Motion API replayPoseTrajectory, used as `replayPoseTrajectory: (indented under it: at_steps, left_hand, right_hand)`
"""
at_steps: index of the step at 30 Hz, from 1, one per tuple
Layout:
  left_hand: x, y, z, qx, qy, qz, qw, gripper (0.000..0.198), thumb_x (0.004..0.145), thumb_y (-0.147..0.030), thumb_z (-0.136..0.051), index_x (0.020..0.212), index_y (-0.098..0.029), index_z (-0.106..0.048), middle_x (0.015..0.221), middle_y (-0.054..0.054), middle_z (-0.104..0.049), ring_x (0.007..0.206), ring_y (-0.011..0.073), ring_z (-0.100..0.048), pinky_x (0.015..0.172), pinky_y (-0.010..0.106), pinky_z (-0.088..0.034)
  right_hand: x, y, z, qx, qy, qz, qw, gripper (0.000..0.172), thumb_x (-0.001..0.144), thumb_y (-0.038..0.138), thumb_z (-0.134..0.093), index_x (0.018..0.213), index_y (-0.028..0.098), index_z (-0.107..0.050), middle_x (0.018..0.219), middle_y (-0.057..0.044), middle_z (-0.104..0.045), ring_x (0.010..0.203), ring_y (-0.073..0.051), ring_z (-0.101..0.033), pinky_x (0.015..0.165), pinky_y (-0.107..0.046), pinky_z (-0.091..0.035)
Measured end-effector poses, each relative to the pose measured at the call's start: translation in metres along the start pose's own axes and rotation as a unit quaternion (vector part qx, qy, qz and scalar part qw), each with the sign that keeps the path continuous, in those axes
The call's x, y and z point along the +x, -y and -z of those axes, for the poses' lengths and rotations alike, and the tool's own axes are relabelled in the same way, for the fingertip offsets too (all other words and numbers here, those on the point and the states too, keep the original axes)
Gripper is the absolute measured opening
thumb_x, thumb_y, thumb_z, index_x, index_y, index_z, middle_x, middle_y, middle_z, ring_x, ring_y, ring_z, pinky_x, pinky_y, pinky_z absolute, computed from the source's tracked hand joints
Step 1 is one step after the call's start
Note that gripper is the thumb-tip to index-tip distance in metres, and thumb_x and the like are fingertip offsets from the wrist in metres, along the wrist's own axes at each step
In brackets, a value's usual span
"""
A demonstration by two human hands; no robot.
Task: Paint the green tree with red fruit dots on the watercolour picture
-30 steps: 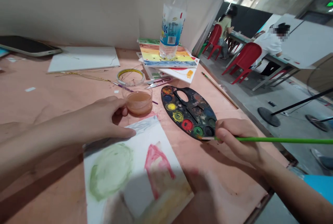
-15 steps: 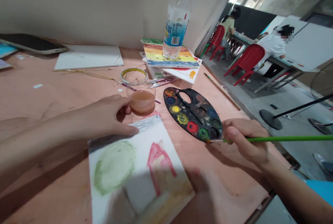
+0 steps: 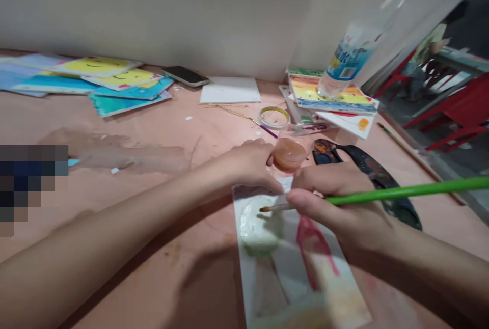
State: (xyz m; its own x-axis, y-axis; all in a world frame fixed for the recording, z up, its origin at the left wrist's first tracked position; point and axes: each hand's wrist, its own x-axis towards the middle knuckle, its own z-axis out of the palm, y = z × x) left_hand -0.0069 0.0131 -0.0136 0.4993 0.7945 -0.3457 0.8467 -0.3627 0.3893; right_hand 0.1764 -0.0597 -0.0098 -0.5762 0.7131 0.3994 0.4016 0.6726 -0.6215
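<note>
Hands: just apart, left hand (image 3: 248, 163) touching cup, right hand (image 3: 328, 201) pinching green-handled paintbrush (image 3: 401, 192)
Cup: clear plastic cup (image 3: 293, 136), cloudy peach water (image 3: 289, 154) inside

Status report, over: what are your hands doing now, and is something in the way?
Right hand: green brush, tip at green circle on paper. Left hand: beside cup. Palette partly behind right hand.
</note>
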Motion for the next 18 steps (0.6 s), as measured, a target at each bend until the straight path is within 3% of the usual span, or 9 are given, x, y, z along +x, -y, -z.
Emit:
replayPoseTrajectory:
  at_steps: [5,9,12,18]
  left_hand:
    - [0.005,0.003,-0.005,0.01,-0.001,-0.025,1.0,0.048,0.07,-0.052,-0.06,0.108,-0.023,-0.063,0.107,0.011,-0.066,0.092,0.032,-0.064,0.069,0.041,-0.05]
    - [0.005,0.0,-0.005,0.016,0.003,-0.006,1.0,0.054,0.067,-0.048,-0.064,0.115,-0.024,-0.061,0.111,0.011,-0.064,0.092,0.0312,-0.064,0.071,0.041,-0.051]
    - [0.004,-0.001,-0.005,0.017,0.006,-0.007,1.0,0.054,0.063,-0.047,-0.068,0.113,-0.026,-0.062,0.109,0.009,-0.063,0.09,0.0302,-0.063,0.069,0.04,-0.05]
    - [0.006,-0.001,-0.007,0.022,-0.008,-0.007,1.0,0.053,0.061,-0.049,-0.069,0.108,-0.024,-0.062,0.105,0.01,-0.063,0.091,0.0304,-0.061,0.067,0.04,-0.049]
  right_hand:
    - [0.019,-0.005,-0.034,0.056,0.039,-0.015,0.998,0.047,0.099,0.041,-0.056,0.059,0.018,-0.051,0.052,0.005,-0.049,0.046,-0.007,-0.046,0.043,-0.022,-0.03]
    - [0.016,-0.006,-0.033,0.063,0.023,-0.042,0.997,0.047,0.1,0.037,-0.056,0.057,0.018,-0.05,0.051,0.004,-0.05,0.044,-0.007,-0.045,0.039,-0.021,-0.029]
    - [0.015,-0.006,-0.029,0.061,0.01,-0.033,0.998,0.039,0.098,0.029,-0.059,0.06,0.019,-0.055,0.052,0.004,-0.053,0.044,-0.007,-0.047,0.041,-0.022,-0.032]
    - [0.011,-0.007,-0.026,0.022,0.019,-0.022,0.999,0.038,0.098,0.03,-0.059,0.062,0.02,-0.056,0.051,0.005,-0.051,0.044,-0.006,-0.045,0.042,-0.022,-0.032]
